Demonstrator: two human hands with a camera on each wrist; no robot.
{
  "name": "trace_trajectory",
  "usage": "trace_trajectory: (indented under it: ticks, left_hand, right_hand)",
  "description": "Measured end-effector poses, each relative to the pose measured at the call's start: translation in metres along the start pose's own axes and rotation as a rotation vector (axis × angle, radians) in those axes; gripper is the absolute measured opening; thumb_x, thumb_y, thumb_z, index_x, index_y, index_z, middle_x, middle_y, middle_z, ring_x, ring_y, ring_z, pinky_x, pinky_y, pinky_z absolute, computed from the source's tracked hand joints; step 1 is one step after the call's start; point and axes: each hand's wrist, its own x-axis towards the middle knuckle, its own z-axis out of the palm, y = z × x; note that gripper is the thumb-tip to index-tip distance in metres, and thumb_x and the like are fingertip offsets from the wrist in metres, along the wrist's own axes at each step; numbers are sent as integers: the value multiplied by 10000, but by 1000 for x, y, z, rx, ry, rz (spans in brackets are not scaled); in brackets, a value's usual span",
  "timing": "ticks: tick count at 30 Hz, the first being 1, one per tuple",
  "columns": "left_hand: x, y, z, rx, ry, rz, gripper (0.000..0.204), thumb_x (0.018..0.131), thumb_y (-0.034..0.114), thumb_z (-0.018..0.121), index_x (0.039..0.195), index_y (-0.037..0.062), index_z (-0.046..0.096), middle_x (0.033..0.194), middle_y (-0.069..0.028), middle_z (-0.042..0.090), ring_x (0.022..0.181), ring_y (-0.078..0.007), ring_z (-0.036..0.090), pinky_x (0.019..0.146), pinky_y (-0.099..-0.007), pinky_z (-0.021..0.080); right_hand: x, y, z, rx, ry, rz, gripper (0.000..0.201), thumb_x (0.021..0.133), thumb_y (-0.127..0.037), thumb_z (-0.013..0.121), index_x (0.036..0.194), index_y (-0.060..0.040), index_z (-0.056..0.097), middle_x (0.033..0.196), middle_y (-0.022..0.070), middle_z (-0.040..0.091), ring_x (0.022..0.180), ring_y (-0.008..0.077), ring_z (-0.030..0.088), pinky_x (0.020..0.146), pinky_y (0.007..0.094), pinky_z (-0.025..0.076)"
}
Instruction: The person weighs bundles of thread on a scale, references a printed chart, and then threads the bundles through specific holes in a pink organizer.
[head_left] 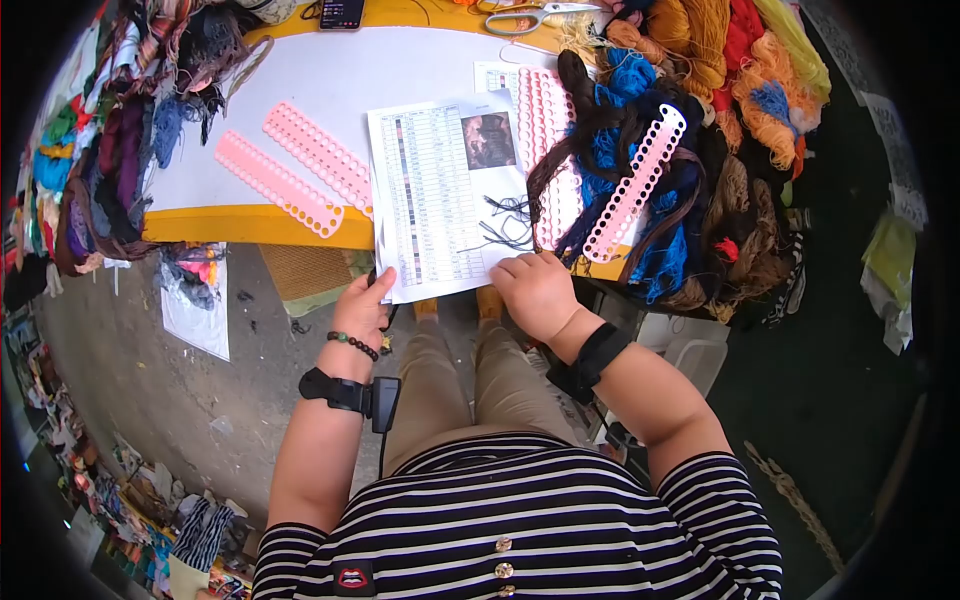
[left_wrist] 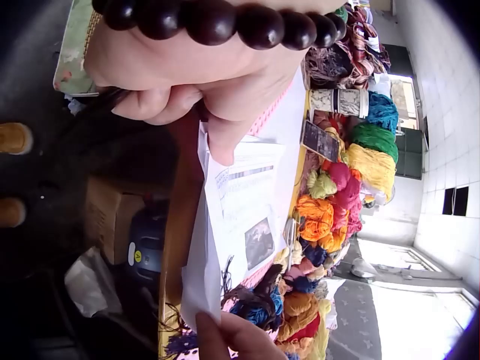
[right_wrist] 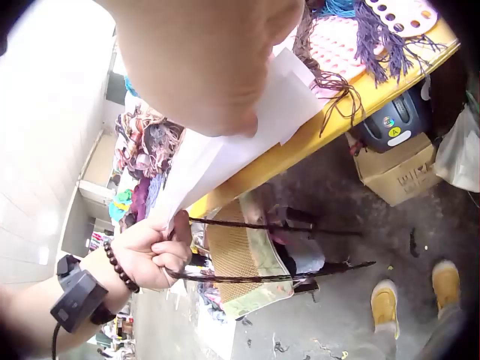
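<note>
The left hand (head_left: 362,302) grips dark strands (right_wrist: 240,278) and the near left corner of the printed sheets (head_left: 432,215), which overhang the table's (head_left: 260,227) near edge beside pink perforated strips (head_left: 278,185), while the right hand (head_left: 537,292) holds the sheets' near right corner, dark yarn (head_left: 600,150) lying toward the table's right end.

Yellow sticker (right_wrist: 394,132): "A", on dark machine (right_wrist: 403,112), right wrist view, 2 o'clock
Cardboard box (right_wrist: 396,171): blurred print, 3 o'clock
Paper sheet (head_left: 432,205): print too small, head view, 11 o'clock
</note>
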Motion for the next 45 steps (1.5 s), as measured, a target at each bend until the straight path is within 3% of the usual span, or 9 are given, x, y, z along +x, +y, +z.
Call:
trace_trajectory:
  ticks: [5,9,13,15,19,22,28,43,45]
  left_hand:
    - [4,-4,-3,-19,31,-8,199,826,287,727,831,138,595,651,86,486,456,-22,281,405,-206,175]
    - [7,-6,-7,7,21,-6,193,825,282,726,828,139,597,635,90,466,450,-23,279,401,-208,177]
    - [4,-8,-6,26,17,9,189,822,281,729,819,139,604,628,91,462,448,-24,277,399,-209,176]
    - [3,-8,-7,24,9,1,187,822,281,729,817,139,607,620,91,458,448,-24,275,401,-209,175]
    - [2,-9,-8,21,11,-3,189,820,279,731,812,139,604,605,93,445,444,-26,273,403,-215,169]
    - [5,-14,-13,32,12,-20,192,831,285,722,889,145,603,686,92,466,460,-20,277,406,-208,172]
    - [7,-17,-16,56,-8,-25,179,834,279,719,883,151,604,669,98,465,462,-24,285,412,-206,173]
    - [13,-27,-11,130,27,36,176,858,254,694,898,109,601,660,90,453,470,-24,289,416,-205,196]
    - [15,-27,-9,121,44,57,164,857,235,690,863,88,617,603,81,445,451,-33,285,406,-221,194]
  right_hand:
    - [6,7,-10,191,32,176,58,701,-145,641,659,-108,626,662,68,603,668,262,602,611,390,465]
    - [24,18,-48,503,98,501,100,779,-146,674,816,-57,701,787,153,660,720,312,641,663,378,515]
    - [61,41,-101,585,289,603,138,826,-141,667,874,-13,692,799,163,665,702,250,657,646,310,502]
    - [75,51,-113,565,400,532,168,827,-156,676,885,1,688,790,154,664,684,223,651,632,298,496]
    - [95,51,-131,399,495,404,167,822,-161,678,902,-15,689,798,147,658,708,262,643,645,308,499]
    - [103,45,-139,253,567,294,163,821,-155,674,913,-21,688,806,143,660,713,276,641,650,317,503]
    - [104,47,-144,261,644,334,161,821,-151,676,918,-22,685,792,135,663,704,271,645,649,311,505]
    - [91,30,-116,358,531,409,146,822,-157,674,890,-28,685,773,139,652,713,281,635,643,329,498]
    - [89,30,-113,373,527,429,145,820,-155,677,890,-27,686,772,138,653,711,279,635,641,327,498]
